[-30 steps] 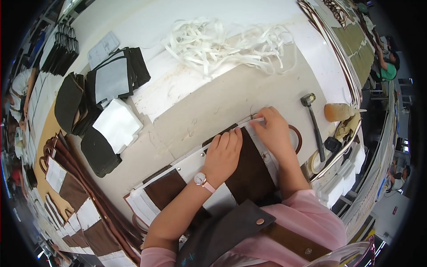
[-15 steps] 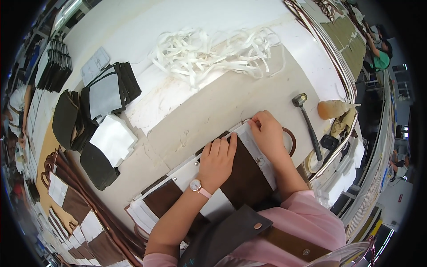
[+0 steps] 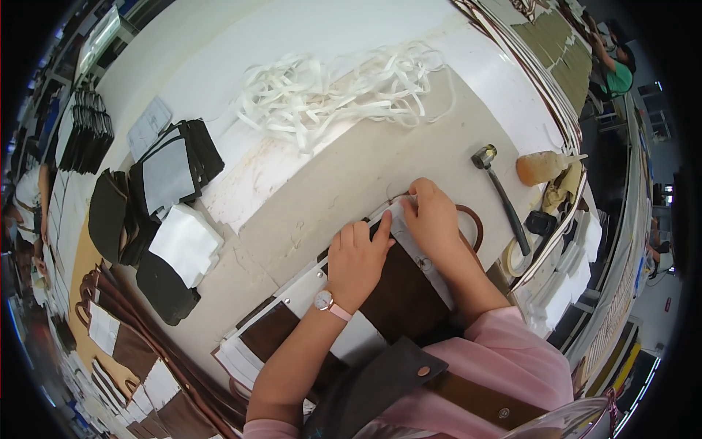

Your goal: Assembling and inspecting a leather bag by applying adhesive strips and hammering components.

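A flat bag piece with dark brown and white panels [image 3: 404, 287] lies slantwise in front of me, with silver snaps along its far edge and a curved brown handle [image 3: 472, 223] at its right end. My left hand [image 3: 358, 260], with a watch on its wrist, has its fingers bent over that far edge, its thumb side toward my right hand. At the upper right corner my right hand [image 3: 435, 219] grips the edge, its fingers curled. Whatever lies under the fingertips is hidden. The bag's near side is partly covered by my left forearm and apron.
A hammer [image 3: 504, 201] and a glue bottle [image 3: 541, 167] lie to the right, beside a tape roll [image 3: 518, 257]. White ribbon [image 3: 344, 91] is heaped at the far side. Dark cut pieces [image 3: 110, 216], white pieces [image 3: 184, 244] and stacked brown-and-white bags [image 3: 157, 358] occupy the left.
My left hand's fingers have drawn back slightly and bent more, with the thumb side spread farther from them. My right hand stays at the corner. The view has shifted slightly.
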`<state>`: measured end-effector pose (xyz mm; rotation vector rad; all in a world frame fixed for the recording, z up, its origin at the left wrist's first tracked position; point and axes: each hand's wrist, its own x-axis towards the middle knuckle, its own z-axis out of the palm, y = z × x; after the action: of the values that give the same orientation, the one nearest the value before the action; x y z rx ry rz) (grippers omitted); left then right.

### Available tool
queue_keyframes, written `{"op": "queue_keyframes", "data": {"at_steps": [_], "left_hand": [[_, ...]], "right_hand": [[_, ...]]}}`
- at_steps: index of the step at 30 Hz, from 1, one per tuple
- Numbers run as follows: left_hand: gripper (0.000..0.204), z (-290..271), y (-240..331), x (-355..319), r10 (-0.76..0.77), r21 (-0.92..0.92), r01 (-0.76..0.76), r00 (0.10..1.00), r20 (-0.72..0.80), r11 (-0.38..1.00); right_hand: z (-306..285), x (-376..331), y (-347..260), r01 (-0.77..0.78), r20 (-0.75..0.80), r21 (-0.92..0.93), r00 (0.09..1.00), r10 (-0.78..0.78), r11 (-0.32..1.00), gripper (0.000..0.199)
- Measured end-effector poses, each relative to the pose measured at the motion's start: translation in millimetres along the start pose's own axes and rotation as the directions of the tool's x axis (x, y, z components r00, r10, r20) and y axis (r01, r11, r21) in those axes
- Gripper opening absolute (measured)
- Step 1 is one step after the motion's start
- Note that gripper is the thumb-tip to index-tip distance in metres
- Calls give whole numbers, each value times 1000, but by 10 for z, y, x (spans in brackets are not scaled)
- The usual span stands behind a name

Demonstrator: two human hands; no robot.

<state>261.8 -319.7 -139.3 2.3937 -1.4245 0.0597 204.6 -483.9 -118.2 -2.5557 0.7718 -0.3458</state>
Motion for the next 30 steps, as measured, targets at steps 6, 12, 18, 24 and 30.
{"op": "queue_keyframes", "data": {"at_steps": [6,12,18,24,30], "left_hand": [[52,44,-76,-9,8,-53,-10,999,-43,999],[55,25,-43,3,-16,-75,12,998,-54,997],[53,33,-57,-8,9,-43,-11,999,-38,999],[55,23,-42,-4,-25,-64,25,1000,-6,998],[57,16,-61,37,1,-53,-1,1000,-10,999]], "right_hand": [[-83,-257,143,213,-46,4,976,-212,977,11],[-15,-345,160,327,-77,-110,939,-336,939,32],[-2,-372,177,353,-63,-99,931,-360,930,33],[35,-380,161,345,-43,-97,936,-350,934,37],[45,-372,150,350,-25,-154,934,-358,924,40]]}}
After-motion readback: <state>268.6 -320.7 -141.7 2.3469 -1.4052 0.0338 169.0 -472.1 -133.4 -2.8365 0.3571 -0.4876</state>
